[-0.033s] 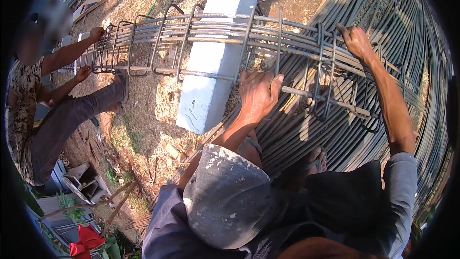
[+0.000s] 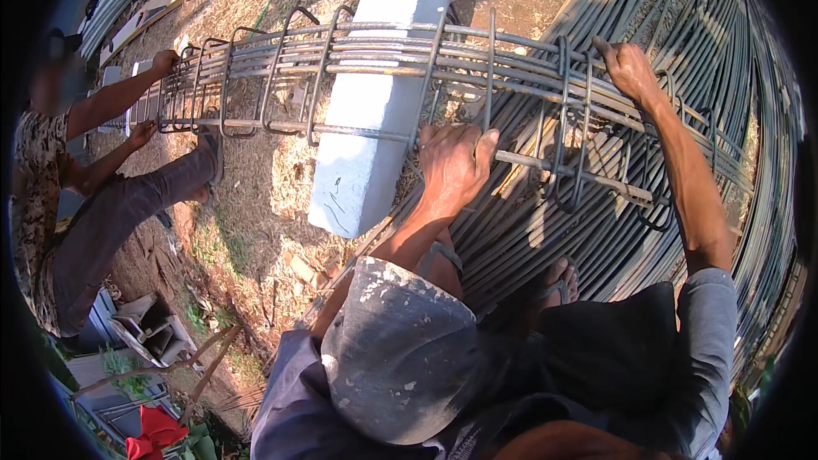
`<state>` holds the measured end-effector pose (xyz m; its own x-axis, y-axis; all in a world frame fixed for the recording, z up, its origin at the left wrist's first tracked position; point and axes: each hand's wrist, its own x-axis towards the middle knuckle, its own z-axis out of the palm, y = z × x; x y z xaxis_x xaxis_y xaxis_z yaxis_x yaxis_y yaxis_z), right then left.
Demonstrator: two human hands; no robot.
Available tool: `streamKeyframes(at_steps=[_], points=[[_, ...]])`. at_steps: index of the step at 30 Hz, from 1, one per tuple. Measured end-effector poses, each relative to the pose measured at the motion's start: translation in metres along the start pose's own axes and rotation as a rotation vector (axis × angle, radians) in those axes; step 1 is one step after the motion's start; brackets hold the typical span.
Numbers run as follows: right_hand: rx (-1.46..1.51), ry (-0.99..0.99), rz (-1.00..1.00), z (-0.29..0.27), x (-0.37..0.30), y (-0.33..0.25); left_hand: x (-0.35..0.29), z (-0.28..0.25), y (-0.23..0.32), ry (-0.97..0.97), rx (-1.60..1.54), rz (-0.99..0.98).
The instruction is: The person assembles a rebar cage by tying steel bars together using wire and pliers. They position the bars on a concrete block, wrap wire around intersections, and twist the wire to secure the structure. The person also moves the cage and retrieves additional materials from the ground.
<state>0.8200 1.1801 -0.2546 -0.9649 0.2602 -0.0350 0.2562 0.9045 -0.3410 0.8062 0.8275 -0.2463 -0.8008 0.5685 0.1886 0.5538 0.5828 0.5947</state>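
Observation:
A long rebar cage (image 2: 375, 58), made of lengthwise steel bars with bent stirrups around them, stretches across in front of me. My left hand (image 2: 456, 162) is wrapped around its near lower bar, just right of a white block. On the far side, my right hand (image 2: 629, 75) grips an upper bar near the cage's right end. The thumb of that hand points up and left. At the left end a co-worker (image 2: 68, 204) in a patterned shirt holds the cage with both hands. Behind and under the cage lies the long white block (image 2: 362, 145).
Many loose steel bars (image 2: 724, 77) lie in a wide bundle under the cage's right half and beyond it. My sandalled foot (image 2: 561, 279) stands on bars. Dry straw covers the ground (image 2: 264, 204). Sticks (image 2: 204, 358) and a red cloth-like thing (image 2: 155, 433) are at lower left.
The view has shifted very slightly. The co-worker and the cage's left end appear a little further left. Both my hands keep their hold on the cage.

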Motion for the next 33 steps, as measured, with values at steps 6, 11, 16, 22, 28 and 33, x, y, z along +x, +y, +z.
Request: streamKeyframes(at_steps=[6, 11, 16, 22, 28, 33], points=[[-0.091, 0.065, 0.092, 0.0, -0.001, 0.0, 0.002, -0.014, -0.002, -0.189, -0.006, 0.004], [-0.085, 0.012, 0.126, 0.005, 0.004, 0.004, -0.004, -0.019, -0.002, -0.206, 0.046, 0.045], [-0.095, 0.038, 0.114, -0.002, -0.003, -0.006, -0.008, -0.033, -0.004, -0.317, 0.085, 0.115], [-0.582, 0.426, -0.201, 0.028, -0.014, 0.022, -0.019, -0.034, -0.021, -0.304, 0.108, 0.181], [-0.056, 0.254, 0.288, 0.018, -0.004, -0.003, -0.012, -0.028, -0.019, -0.258, 0.087, 0.157], [-0.153, 0.161, 0.086, 0.009, -0.014, 0.0, -0.021, -0.037, -0.008, -0.379, 0.066, 0.01]])
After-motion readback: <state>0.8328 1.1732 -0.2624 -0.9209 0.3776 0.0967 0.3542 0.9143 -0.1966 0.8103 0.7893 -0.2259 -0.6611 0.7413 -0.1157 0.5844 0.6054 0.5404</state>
